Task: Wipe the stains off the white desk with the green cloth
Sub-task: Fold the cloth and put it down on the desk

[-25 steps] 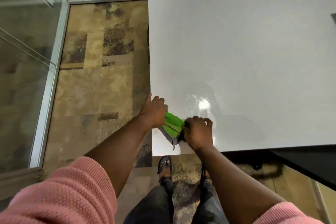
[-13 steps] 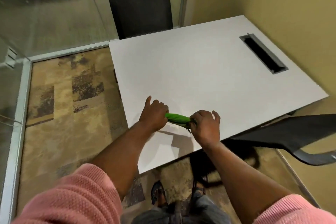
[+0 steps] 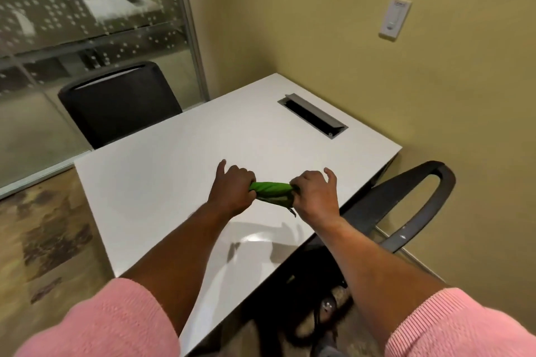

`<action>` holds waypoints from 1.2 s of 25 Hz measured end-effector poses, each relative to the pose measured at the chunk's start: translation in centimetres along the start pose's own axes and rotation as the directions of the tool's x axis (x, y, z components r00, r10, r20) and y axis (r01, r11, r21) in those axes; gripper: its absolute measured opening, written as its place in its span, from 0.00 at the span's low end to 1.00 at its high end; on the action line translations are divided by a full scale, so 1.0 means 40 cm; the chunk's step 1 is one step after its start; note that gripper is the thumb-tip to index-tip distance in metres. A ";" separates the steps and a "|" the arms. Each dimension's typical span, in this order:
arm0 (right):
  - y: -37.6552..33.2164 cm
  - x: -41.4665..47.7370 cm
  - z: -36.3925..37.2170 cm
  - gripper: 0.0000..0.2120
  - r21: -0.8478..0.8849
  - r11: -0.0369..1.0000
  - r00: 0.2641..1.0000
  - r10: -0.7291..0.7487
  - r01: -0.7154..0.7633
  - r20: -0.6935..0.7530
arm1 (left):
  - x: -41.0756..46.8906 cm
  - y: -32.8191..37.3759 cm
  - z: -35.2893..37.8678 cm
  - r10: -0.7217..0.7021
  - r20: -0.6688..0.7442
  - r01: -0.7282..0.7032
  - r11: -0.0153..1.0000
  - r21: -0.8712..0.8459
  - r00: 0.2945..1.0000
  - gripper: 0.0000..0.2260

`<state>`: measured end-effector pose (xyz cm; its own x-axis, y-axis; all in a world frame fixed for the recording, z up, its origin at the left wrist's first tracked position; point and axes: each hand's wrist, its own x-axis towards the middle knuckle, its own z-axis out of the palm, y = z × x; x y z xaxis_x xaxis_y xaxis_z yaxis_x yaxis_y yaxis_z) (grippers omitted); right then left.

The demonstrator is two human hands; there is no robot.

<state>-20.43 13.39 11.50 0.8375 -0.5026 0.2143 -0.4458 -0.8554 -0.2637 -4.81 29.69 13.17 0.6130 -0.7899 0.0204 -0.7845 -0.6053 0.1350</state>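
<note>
I see my left hand and my right hand each clenched on 1 end of the green cloth, which is bunched into a tight roll stretched between the 2 fists. Both ends of the roll are buried inside the curled fingers, so I cannot tell how much cloth each fist swallows; a thin dark tag or corner hangs just below my right fist. Each thumb sticks up free of the cloth. The roll appears held a little above the white desk, over its near-right part, with shadows of my arms on the surface below the grip, though I cannot tell the gap for sure. I can make out no stains on the desk from here; there is only glare below my hands. Beyond the grip sits a grey cable slot, and farther left a black chair. To the right of my right hand a dark chair armrest curves, its seat hidden under the desk. Pink sleeves cut off the bottom of the view.
</note>
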 end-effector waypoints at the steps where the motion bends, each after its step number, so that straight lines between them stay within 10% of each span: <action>1: 0.039 0.030 -0.007 0.10 -0.016 1.000 1.000 -0.004 0.004 -0.006 | 0.044 0.029 0.003 0.001 -0.013 -0.001 1.000 0.009 1.000 0.06; 30: 1.006 0.605 0.241 0.12 -0.204 0.946 0.878 0.311 -0.251 0.363 | 1.063 0.566 0.509 0.106 0.325 -0.163 0.974 0.154 0.940 0.09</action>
<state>-15.05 -31.97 -3.01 0.7116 -0.6620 -0.2353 -0.6964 -0.7090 -0.1113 1.56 -19.63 -3.08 0.4623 -0.8383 -0.2889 -0.8790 -0.4762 -0.0247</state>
